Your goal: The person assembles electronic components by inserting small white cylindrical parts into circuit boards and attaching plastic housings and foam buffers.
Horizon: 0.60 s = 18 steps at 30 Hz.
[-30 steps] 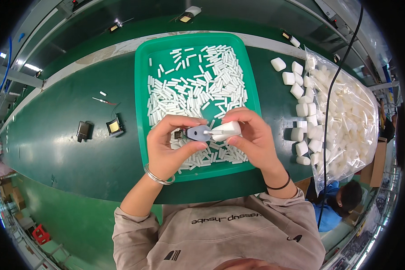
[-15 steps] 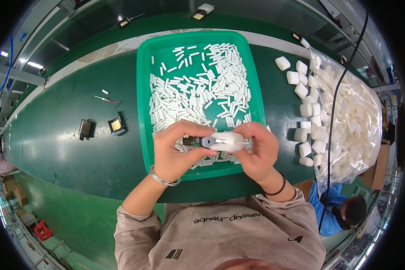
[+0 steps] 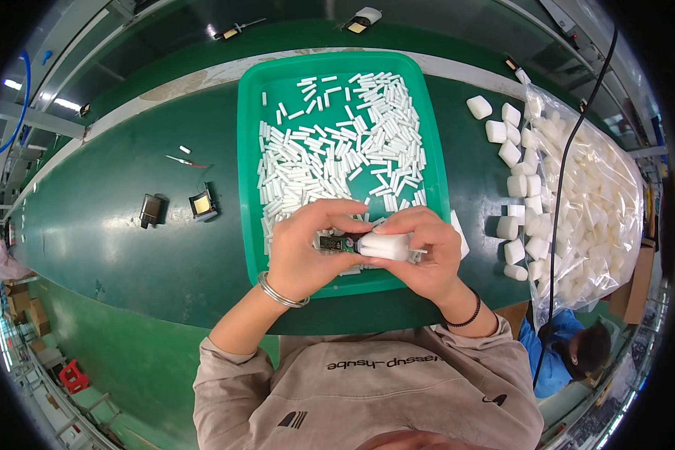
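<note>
Over the near part of a green tray [image 3: 249, 172], both hands meet on one small assembly. My left hand [image 3: 298, 238] pinches a small electronic module [image 3: 337, 244], with a dark part and a green circuit board, between thumb and fingers. My right hand [image 3: 436, 255] grips a soft white cotton-like block [image 3: 386, 246] at the module's right end. A thin white stick [image 3: 420, 251] pokes out on the block's right side. The fingers hide part of the joint between block and module. Many short white sticks [image 3: 307, 176] lie loose in the tray.
At right, white blocks [image 3: 517, 186] lie beside a clear plastic bag [image 3: 596, 195] full of more. A black cable [image 3: 559, 195] hangs across it. At left lie a dark case [image 3: 151, 211], a wired module [image 3: 202, 204] and a thin wired piece [image 3: 186, 161]. A person in blue [image 3: 559, 349] is at lower right.
The white block has turned in my right hand and now shows a rounder, fuller face against the module. My fingers have shifted around it. The whole view has moved slightly.
</note>
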Tool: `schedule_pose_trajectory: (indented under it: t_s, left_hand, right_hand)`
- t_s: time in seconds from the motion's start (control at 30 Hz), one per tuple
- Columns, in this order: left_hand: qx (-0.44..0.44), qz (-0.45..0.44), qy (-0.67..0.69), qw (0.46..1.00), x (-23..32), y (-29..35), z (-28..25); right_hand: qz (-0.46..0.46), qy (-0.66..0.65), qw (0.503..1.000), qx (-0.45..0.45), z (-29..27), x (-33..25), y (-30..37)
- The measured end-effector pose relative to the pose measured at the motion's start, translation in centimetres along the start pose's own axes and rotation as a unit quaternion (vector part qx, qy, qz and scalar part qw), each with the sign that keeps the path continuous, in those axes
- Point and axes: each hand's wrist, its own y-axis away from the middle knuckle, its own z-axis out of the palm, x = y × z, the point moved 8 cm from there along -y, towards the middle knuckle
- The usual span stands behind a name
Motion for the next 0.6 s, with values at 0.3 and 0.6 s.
schedule_pose_trajectory:
  t_s: [0.3,0.6]
  left_hand:
    - [-0.003,-0.004,-0.103,0.995,-1.4,-6.4,-6.2]
    - [0.258,-0.208,-0.189,0.925,-20.4,-22.0,-36.6]
  right_hand:
    - [0.15,0.136,0.978,-0.055,-1.1,1.8,-1.2]
    - [0.058,0.251,0.918,-0.302,1.3,2.8,1.0]
